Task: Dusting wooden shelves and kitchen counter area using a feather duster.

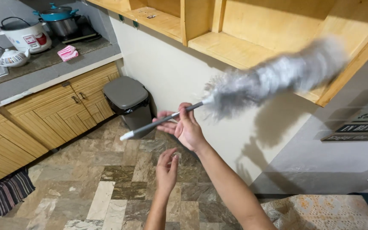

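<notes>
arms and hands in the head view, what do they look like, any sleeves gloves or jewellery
Both forearms are bare as far as the frame shows: no sleeves reach the wrists. The right hand and the left hand wear no gloves, and no watch, bracelet or ring is visible. The fingers are slim; nails are too small and blurred to describe. No markings show on either arm.

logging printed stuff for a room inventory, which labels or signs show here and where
Label on the white rice cooker: counter, top left; small red and white patch on its side.
Wall signs: right edge, below the wooden shelf; stacked dark slanted strips with pale lettering.
Small sticker: on the shelf, too small to tell.
</notes>
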